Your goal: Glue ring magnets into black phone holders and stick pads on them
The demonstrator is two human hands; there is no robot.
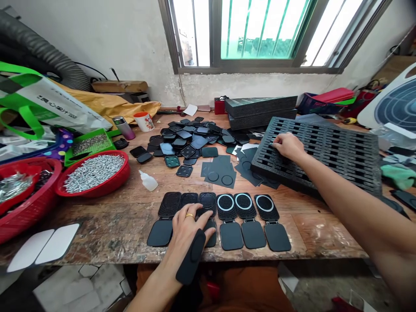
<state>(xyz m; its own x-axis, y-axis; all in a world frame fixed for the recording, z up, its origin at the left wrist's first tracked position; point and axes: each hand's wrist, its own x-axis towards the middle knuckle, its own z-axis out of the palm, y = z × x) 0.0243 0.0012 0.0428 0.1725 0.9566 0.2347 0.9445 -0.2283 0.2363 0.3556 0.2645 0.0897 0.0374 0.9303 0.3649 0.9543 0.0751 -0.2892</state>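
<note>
My left hand (190,223), with a gold ring on one finger, rests with fingers spread over the left part of a row of hinged black two-panel pads (159,233), partly hiding some. A dark strip with a round outline (191,256) lies across its thumb side and wrist. Three pads on the right carry white rings (243,201) on their upper panels. My right hand (288,146) reaches over a black foam tray (331,147) with many slots. Its fingertips are pinched together at a slot near the tray's left side; what they grip is too small to make out.
Behind the row lie a heap of dark square plates (191,138) and grey sheets (219,170). At left are a small white bottle (148,180), a red basket of screws (94,173), a green tray (89,145) and a mug (143,121). Foam blocks (260,112) stand by the wall.
</note>
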